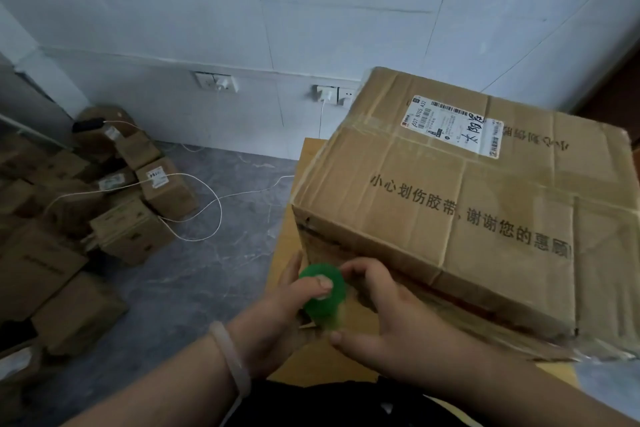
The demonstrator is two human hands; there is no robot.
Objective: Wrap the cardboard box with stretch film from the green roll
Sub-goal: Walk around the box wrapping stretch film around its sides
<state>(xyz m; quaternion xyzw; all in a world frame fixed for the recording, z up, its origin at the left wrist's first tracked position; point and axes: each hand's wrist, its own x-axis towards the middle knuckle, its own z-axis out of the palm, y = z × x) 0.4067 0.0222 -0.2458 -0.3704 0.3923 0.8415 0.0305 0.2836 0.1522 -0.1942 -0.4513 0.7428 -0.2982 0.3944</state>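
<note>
A large cardboard box (467,211) with a white shipping label and printed black characters rests on a wooden table (287,246). The green roll (323,302) stands on end at the box's near left corner. My left hand (287,308) is closed around the roll with the thumb pressed on its top end. My right hand (384,315) lies beside the roll, fingers curled against the box's near side, thumb spread low. Clear film seems to lie along the lower near face of the box, with a loose shiny edge at the lower right.
A heap of small cardboard boxes (104,204) covers the grey floor at left, with white cables (207,204) running to wall sockets (332,94). The white wall stands close behind the table.
</note>
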